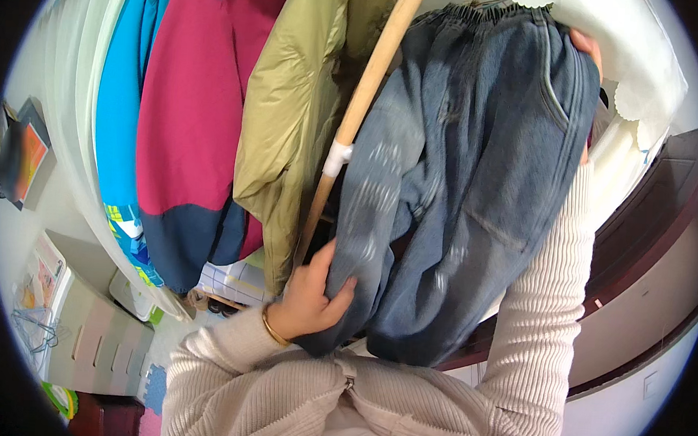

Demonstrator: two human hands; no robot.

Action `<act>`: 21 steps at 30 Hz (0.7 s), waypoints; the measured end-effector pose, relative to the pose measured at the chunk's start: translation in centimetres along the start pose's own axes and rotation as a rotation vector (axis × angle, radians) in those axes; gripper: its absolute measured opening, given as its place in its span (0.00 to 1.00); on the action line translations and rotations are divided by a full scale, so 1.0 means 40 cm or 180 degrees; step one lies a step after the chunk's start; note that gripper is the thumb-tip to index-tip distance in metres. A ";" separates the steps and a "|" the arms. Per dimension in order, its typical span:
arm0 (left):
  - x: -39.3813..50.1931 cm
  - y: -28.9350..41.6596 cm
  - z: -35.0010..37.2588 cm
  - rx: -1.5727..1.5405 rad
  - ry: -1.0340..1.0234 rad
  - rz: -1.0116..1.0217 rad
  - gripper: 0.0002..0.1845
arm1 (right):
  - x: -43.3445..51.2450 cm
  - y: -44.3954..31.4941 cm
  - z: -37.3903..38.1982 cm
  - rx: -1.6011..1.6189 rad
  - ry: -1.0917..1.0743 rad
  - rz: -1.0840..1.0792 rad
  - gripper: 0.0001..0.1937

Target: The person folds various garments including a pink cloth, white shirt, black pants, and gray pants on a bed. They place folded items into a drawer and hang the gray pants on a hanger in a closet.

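A pair of blue denim trousers with an elastic waistband hangs upright before me, right of a wooden pole with a white joint. My left hand, a gold-coloured bangle at its wrist, grips the edge of the lower trouser leg between thumb and fingers. At the upper right my right hand is at the side of the waist; the denim hides most of it. Left of the pole hang an olive jacket, a crimson and navy garment and a bright blue garment.
A pale curtain runs along the left of the clothes. White scalloped cloth hangs at the upper right. A drawer cabinet with wire hangers on top stands lower left. A dark wooden door is at the right.
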State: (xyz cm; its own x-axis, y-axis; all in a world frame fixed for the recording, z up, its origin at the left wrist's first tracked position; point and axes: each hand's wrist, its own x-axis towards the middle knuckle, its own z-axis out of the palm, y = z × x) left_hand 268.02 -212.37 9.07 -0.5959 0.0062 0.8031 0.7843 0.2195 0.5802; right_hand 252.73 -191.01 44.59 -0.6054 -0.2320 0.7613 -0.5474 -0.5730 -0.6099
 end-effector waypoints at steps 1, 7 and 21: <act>0.044 0.030 -0.013 0.0039 0.0227 0.0347 0.34 | 0.030 0.003 0.000 -0.0064 -0.0026 0.0026 0.19; 0.387 0.149 -0.082 0.0276 0.0546 0.1442 0.27 | 0.169 0.054 -0.039 -0.0537 0.0029 0.0387 0.19; 0.115 0.070 -0.087 0.1089 -0.0648 0.0198 0.33 | 0.178 0.130 -0.024 -0.2188 0.0269 -0.0464 0.20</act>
State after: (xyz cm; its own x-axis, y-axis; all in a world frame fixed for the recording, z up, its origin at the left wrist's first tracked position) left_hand 268.08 -215.12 14.88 -0.5980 0.2153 0.7721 0.7377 0.5246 0.4251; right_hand 245.01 -194.90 46.64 -0.5257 -0.1128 0.8431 -0.8502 0.0389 -0.5249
